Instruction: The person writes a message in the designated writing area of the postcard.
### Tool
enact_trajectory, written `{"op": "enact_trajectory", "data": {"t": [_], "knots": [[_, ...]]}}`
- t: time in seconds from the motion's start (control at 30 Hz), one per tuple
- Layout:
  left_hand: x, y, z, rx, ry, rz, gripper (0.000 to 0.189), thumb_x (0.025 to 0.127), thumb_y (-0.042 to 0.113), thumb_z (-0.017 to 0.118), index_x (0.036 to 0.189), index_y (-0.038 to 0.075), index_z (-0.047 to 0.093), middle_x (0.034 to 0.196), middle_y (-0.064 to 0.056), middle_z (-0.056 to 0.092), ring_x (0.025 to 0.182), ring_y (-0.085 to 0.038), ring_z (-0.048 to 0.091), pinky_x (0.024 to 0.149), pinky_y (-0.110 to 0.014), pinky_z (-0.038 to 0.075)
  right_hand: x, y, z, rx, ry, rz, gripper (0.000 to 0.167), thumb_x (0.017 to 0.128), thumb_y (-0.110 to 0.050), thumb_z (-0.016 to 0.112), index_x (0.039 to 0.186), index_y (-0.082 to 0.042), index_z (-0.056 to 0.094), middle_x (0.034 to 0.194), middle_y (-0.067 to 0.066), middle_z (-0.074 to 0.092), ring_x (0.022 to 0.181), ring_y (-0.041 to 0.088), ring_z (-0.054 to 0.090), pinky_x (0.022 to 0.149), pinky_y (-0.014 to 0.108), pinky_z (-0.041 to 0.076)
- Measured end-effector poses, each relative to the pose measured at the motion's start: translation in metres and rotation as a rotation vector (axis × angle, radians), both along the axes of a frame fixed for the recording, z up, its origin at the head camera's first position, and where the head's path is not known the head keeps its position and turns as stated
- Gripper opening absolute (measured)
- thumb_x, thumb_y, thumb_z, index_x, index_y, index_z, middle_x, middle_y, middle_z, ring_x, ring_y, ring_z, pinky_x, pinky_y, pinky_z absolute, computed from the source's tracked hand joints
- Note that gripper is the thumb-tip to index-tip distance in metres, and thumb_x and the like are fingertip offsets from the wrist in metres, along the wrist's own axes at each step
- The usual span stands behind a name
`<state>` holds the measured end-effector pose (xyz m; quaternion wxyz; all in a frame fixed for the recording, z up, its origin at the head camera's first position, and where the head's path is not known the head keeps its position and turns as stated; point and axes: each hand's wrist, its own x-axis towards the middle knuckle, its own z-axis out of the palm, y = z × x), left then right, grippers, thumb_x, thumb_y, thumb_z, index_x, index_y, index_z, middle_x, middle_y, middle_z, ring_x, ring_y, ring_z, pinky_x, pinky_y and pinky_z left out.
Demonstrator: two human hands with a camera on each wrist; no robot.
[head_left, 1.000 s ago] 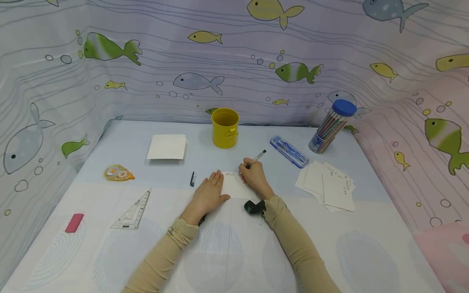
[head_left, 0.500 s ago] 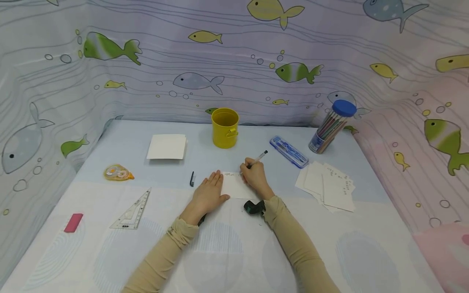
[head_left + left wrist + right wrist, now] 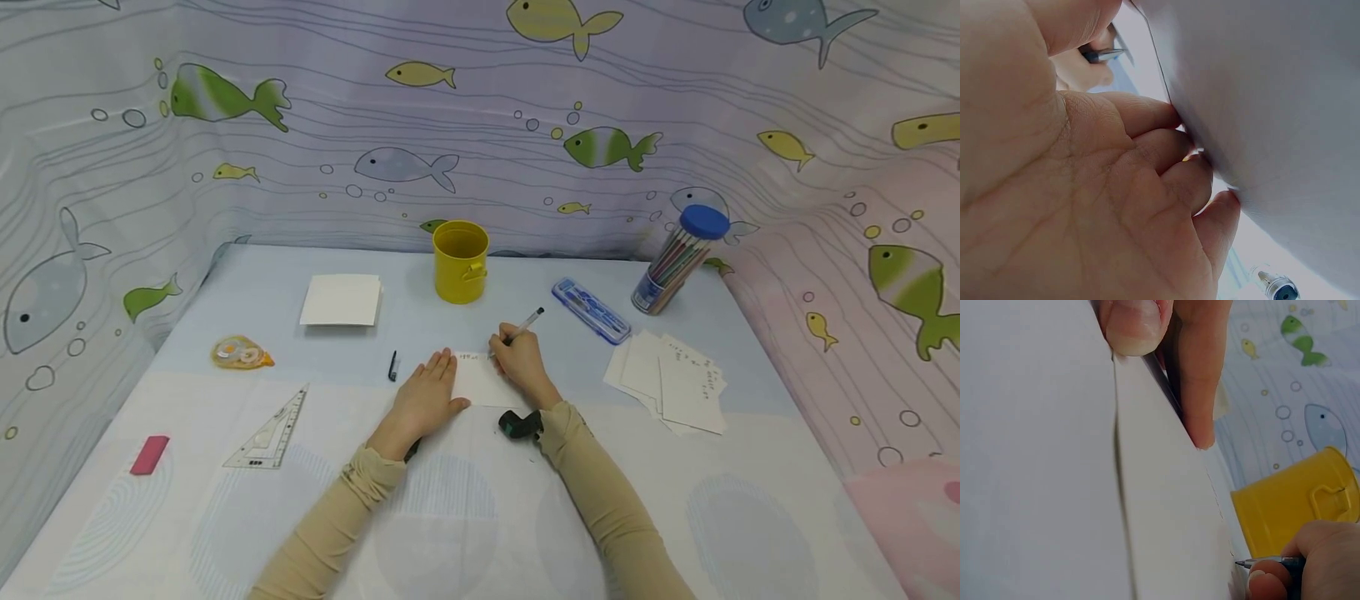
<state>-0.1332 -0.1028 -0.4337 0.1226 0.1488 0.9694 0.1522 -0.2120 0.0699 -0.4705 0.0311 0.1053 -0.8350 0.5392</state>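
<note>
1. Currently the R hand (image 3: 522, 360) grasps a pen (image 3: 532, 318) btwn thumb and fingers; the pen is tilted, its upper end pointing far and to the right.
2. The tip is at the upper part of a white card (image 3: 483, 387), which lies on the surface (image 3: 480, 542), approx. in the middle, btwn both hands.
3. Along the card's far edge stands a short row of handwriting (image 3: 468, 357), too small to read.
4. L hand (image 3: 424, 399) is released, i.e. grasps nothing; it rests w/ extended fingers at the card's left edge.
5. A black pen cap (image 3: 393, 367) lies just beside the L hand, on its left.
6. Further left are correction tape (image 3: 242, 353), a clear set square (image 3: 285, 431) and a pink eraser (image 3: 150, 456), each apart from the others.
7. Farther back: stack of blank cards (image 3: 341, 300), yellow bucket (image 3: 461, 279), blue case (image 3: 592, 311), from left to right.
8. On far right is a jar (image 3: 667, 268) w/ blue lid, holding long thin sticks; nearer, several written cards (image 3: 690, 387) overlap.
</note>
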Motion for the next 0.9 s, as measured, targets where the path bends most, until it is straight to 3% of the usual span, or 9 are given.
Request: {"op": "enact_trajectory", "data": {"t": [0.13,0.2,0.3,0.77,0.9], "knots": [[-0.001,0.0,-0.001,0.0,0.0,-0.001,0.076,0.096,0.039,0.057,0.148,-0.008,0.028,0.158,-0.024,0.021,0.149,-0.036,0.019,0.12,-0.051,0.022,-0.001,0.001,0.001,0.003,-0.017,0.004,0.032,0.093,-0.003,0.05,0.061,-0.004,0.044,0.043,0.005,0.047,0.031,0.005,0.038,0.032,0.017,0.025],[-0.001,0.0,-0.001,0.0,-0.002,-0.002,0.076,0.096,0.039,0.057,0.148,-0.008,0.028,0.158,-0.024,0.021,0.149,-0.036,0.019,0.12,-0.051,0.022,-0.007,0.004,-0.009,-0.006,-0.01,0.017,0.033,0.092,-0.006,0.05,0.06,-0.01,0.042,0.042,-0.002,0.045,0.032,0.006,0.04,0.032,0.02,0.027],[-0.001,0.0,-0.002,-0.003,-0.002,-0.001,0.076,0.096,0.039,0.057,0.148,-0.008,0.028,0.158,-0.024,0.021,0.149,-0.036,0.019,0.12,-0.051,0.022,-0.008,0.003,-0.011,-0.025,-0.008,0.011,0.034,0.092,-0.007,0.05,0.06,-0.011,0.042,0.043,-0.002,0.045,0.032,0.006,0.04,0.032,0.02,0.028],[-0.001,0.0,-0.002,-0.005,-0.011,0.003,0.076,0.096,0.039,0.057,0.149,-0.008,0.028,0.158,-0.024,0.021,0.149,-0.035,0.019,0.12,-0.051,0.022,-0.01,0.003,-0.013,0.009,-0.004,0.021,0.033,0.091,-0.005,0.05,0.06,-0.011,0.041,0.042,-0.003,0.045,0.031,0.006,0.041,0.032,0.021,0.029],[-0.001,0.0,-0.002,-0.004,-0.012,0.004,0.076,0.096,0.039,0.057,0.149,-0.008,0.027,0.159,-0.023,0.021,0.149,-0.035,0.018,0.12,-0.051,0.021,-0.009,0.003,-0.012,-0.024,-0.016,0.026,0.033,0.091,-0.005,0.05,0.06,-0.011,0.04,0.042,-0.002,0.045,0.031,0.006,0.042,0.032,0.021,0.029]]}}
